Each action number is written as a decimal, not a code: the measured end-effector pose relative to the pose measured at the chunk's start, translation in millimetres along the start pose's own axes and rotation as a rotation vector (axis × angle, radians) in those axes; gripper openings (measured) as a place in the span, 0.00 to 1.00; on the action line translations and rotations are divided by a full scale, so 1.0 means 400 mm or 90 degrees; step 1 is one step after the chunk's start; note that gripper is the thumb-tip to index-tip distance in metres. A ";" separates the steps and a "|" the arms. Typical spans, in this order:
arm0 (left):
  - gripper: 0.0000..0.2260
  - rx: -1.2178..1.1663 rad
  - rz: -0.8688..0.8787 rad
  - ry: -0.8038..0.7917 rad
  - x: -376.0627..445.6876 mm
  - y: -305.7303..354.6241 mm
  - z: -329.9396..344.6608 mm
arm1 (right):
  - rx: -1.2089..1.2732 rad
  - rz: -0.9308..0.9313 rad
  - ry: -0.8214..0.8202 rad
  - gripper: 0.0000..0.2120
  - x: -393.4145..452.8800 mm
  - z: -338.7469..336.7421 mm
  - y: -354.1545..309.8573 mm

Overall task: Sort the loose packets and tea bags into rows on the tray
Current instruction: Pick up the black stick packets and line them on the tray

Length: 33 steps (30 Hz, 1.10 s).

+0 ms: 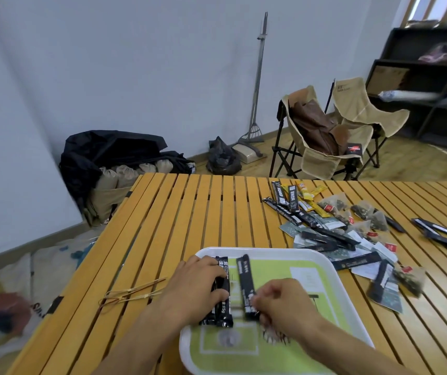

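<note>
Black stick packets (221,293), two or so, lie side by side at the tray's (333,269) left end w/ the left hand (190,290) resting on them, fingers curled over their tops. Right hand (279,301) pinches another black stick (246,285) near its lower end, just beside that pair, angled slightly. Probably light, thin, a bit slick & floppy, so best held at the ends or pressed flat. Loose pile (352,234) of sticks & tea bags sits on the slatted table (190,212), right of the tray.
</note>
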<state>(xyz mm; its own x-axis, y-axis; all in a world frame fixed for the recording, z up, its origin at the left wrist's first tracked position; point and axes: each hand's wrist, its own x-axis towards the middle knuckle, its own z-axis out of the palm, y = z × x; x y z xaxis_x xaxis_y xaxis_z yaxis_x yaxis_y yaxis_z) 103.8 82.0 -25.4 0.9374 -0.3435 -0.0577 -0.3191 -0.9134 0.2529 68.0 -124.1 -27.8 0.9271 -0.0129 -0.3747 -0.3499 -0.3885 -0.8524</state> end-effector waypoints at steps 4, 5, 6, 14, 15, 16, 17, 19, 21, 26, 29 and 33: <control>0.24 0.035 -0.005 0.005 -0.003 0.011 -0.003 | 0.047 0.005 -0.022 0.08 -0.010 0.029 -0.003; 0.26 0.043 -0.006 0.003 -0.004 0.013 -0.002 | 0.035 -0.005 -0.033 0.09 -0.010 0.026 -0.007; 0.27 0.052 -0.004 -0.003 -0.004 0.017 -0.001 | 0.011 -0.016 -0.044 0.10 -0.010 0.020 -0.009; 0.33 0.110 -0.018 -0.041 0.005 0.039 0.006 | -0.295 -0.183 0.139 0.14 0.125 -0.140 -0.036; 0.33 0.109 -0.011 -0.036 0.004 0.040 0.007 | -0.309 -0.189 0.177 0.12 0.162 -0.175 -0.047; 0.32 0.101 0.004 -0.035 0.004 0.041 0.008 | -0.316 -0.190 0.212 0.11 0.201 -0.207 -0.059; 0.31 0.083 0.024 -0.040 0.005 0.044 0.011 | -0.328 -0.191 0.249 0.11 0.242 -0.235 -0.071; 0.29 0.047 0.059 -0.073 0.009 0.048 0.017 | -0.365 -0.190 0.298 0.10 0.322 -0.267 -0.091; 0.29 0.038 0.068 -0.111 0.016 0.046 0.022 | -0.423 -0.171 0.296 0.08 0.392 -0.272 -0.105; 0.29 0.036 0.070 -0.147 0.031 0.026 0.026 | -0.526 -0.092 0.285 0.06 0.503 -0.224 -0.109; 0.31 0.025 0.064 -0.152 0.027 0.023 0.029 | -0.554 -0.087 0.314 0.06 0.510 -0.217 -0.110; 0.33 -0.005 0.055 -0.135 0.017 0.023 0.025 | -0.443 -0.156 0.323 0.08 0.431 -0.225 -0.145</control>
<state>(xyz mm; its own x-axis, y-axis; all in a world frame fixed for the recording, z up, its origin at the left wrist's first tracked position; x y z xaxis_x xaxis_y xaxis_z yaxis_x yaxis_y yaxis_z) 105.9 69.2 -33.2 0.8560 -0.4594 -0.2371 -0.3948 -0.8770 0.2737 260.1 -186.7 -10.1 0.9707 -0.1981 0.1359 -0.1266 -0.9026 -0.4114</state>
